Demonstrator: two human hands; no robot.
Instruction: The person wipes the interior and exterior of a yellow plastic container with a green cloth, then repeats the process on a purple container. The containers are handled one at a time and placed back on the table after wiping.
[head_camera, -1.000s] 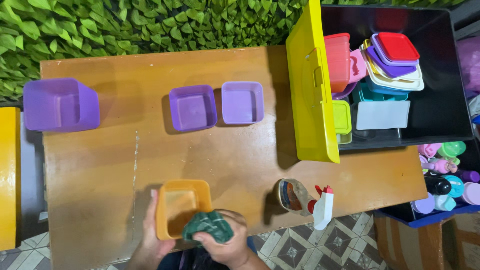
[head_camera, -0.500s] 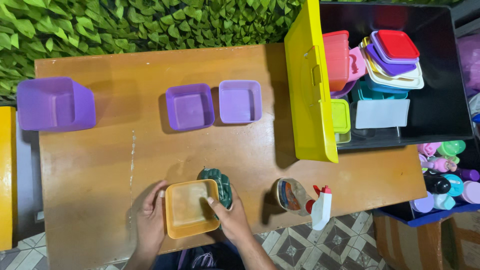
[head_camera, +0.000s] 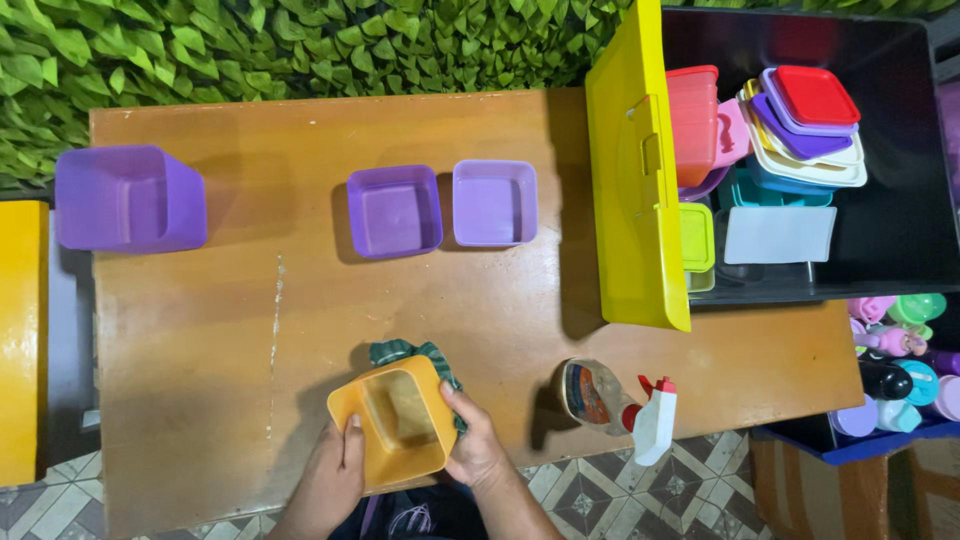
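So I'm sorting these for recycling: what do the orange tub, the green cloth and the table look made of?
Orange tub: apparently plastic, smooth, slightly translucent walls with soft sheen. Green cloth: woven fabric, bunched in soft folds with darker stripes. Table: probably varnished wood or laminate, glossy brown with a pale scratch.

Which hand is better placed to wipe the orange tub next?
Right, probably. The right hand already has the green cloth pressed against the orange tub's far side. The left hand only grips the tub's near-left edge, steadying it.
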